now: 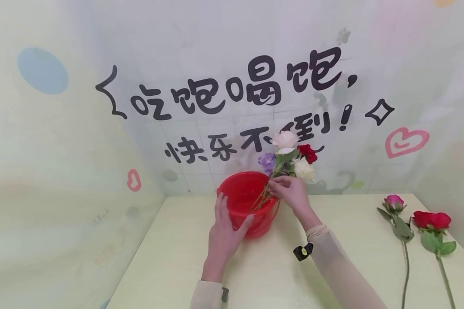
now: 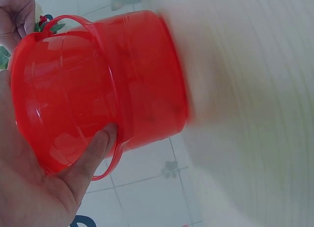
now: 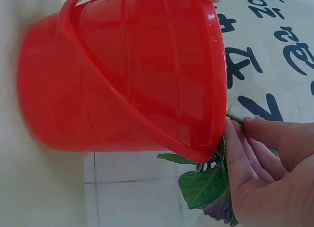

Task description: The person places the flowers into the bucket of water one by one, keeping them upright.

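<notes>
A red plastic bucket [image 1: 257,228] stands upright on the table, near the back wall. My left hand [image 1: 225,229] holds it at the left, with the fingers by the rim and the thumb [image 2: 100,141] against its side. At the right rim my right hand [image 1: 291,193] pinches the stems of a bunch of artificial flowers. The bunch has a pale pink rose [image 1: 285,140], a red flower [image 1: 307,153], a cream-white flower [image 1: 304,169] and a purple flower [image 1: 267,162]. Its stems [image 1: 261,199] slant down into the bucket. Green leaves [image 3: 202,188] show beside the rim in the right wrist view.
On the right of the pale table [image 1: 170,266] lie a magenta rose [image 1: 394,203] and a larger red rose [image 1: 432,220], their long stems pointing towards me. A printed wall covering [image 1: 201,38] rises behind the table. The bucket's handle [image 2: 114,161] hangs down along its side.
</notes>
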{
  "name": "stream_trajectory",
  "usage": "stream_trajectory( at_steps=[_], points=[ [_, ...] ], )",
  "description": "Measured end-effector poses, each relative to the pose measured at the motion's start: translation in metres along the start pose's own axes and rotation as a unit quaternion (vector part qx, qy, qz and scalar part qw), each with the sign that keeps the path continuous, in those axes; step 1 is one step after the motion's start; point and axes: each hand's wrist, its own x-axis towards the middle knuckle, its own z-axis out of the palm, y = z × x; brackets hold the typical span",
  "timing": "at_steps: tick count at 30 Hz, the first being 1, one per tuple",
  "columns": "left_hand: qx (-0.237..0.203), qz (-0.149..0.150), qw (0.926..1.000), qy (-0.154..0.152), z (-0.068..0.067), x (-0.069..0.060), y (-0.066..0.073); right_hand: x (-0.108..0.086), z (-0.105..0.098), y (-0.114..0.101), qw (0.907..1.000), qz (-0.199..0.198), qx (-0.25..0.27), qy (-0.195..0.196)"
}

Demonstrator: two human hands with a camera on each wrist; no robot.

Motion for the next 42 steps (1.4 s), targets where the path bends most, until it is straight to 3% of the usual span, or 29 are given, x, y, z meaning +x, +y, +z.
stream_trajectory(
  at_steps=[11, 21, 27, 31, 36, 42],
  points=[
    [-0.003, 0.005, 1.0, 0.005, 0.0, 0.0, 0.0, -0.006, -0.007, -0.001, 0.9989, -0.001, -0.005, -0.047],
    [-0.003, -0.002, 1.0, 0.001, -0.002, 0.0, 0.001, -0.015, -0.038, -0.007, 0.9932, 0.013, 0.032, -0.111],
    [0.0, -0.005, 1.0, -0.002, 0.001, 0.0, -0.002, -0.035, -0.061, -0.009, 0.9857, -0.008, 0.015, -0.168],
    [-0.001, 0.0, 1.0, 0.006, 0.002, -0.001, -0.003, -0.051, -0.078, -0.011, 0.9826, 0.004, -0.004, -0.186],
    [-0.006, 0.005, 0.9998, 0.016, 0.001, -0.001, -0.002, -0.06, -0.108, -0.003, 0.9845, 0.017, -0.026, -0.173],
    [-0.004, 0.008, 0.9999, 0.015, 0.002, -0.001, -0.001, -0.069, -0.165, 0.023, 0.9877, 0.038, -0.044, -0.145]
  ],
)
